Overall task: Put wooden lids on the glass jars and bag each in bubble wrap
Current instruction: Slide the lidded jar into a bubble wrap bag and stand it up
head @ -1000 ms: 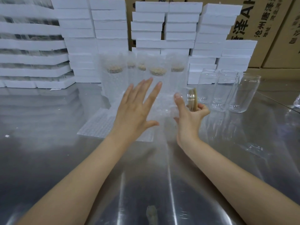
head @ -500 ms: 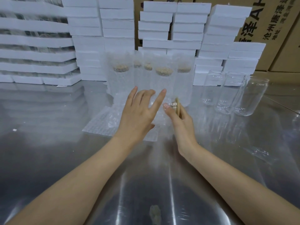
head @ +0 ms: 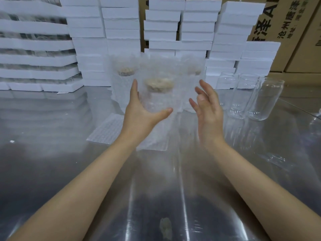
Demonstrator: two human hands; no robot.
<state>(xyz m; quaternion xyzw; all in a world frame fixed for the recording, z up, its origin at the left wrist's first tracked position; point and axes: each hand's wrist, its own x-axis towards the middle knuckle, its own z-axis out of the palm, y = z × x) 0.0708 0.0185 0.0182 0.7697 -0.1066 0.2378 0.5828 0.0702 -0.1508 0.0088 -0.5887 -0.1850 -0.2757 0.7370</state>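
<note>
Head view, item: bagged jar (head: 157,100), glass, wooden lid (head: 159,84) seated, sleeved in bubble wrap (head: 182,72), raised above the desk (head: 52,162). Left hand (head: 140,112) cradles it, thumb beneath, fingers (head: 134,89) up its left side. Right hand (head: 209,108) is spread and empty, just beside. Handling: likely light, brittle, film slippery (grip the body, not the loose top). Further stock: lidded bagged jars (head: 125,75) behind; bare jars (head: 265,100) to the right, empty, unlidded.

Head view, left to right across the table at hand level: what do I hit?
Foam tray stacks → flat bubble wrap bags → left hand → bagged jar it holds → right hand → bare glass jars.
</note>
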